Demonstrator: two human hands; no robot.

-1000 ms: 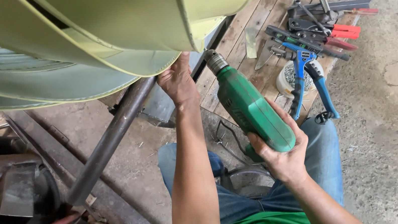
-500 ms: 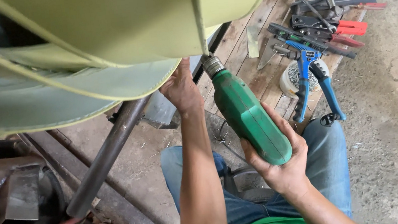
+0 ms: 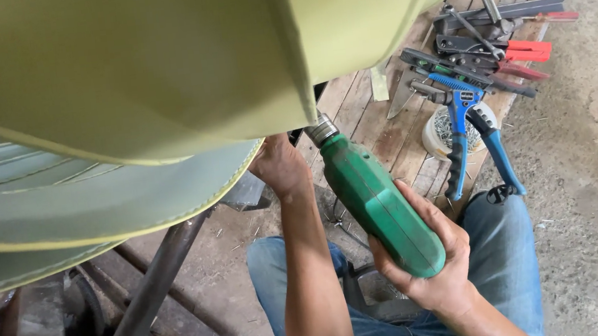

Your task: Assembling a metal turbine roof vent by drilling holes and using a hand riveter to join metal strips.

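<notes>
- A small round white tub [image 3: 441,139] of what look like metal fasteners sits on the wooden pallet [image 3: 386,131], just beside the blue-handled pliers [image 3: 473,131]
- Red-handled tools [image 3: 528,52] lie further along the boards
- The right hand [image 3: 433,265] is wrapped tight around the rear of the green electric drill [image 3: 380,207], its chuck pointing up under the yellow-green sheet-metal shell [image 3: 150,72]
- The left hand [image 3: 282,166] presses up against the shell's lower edge beside the chuck; its fingers are hidden, so how far they are closed cannot be told
</notes>
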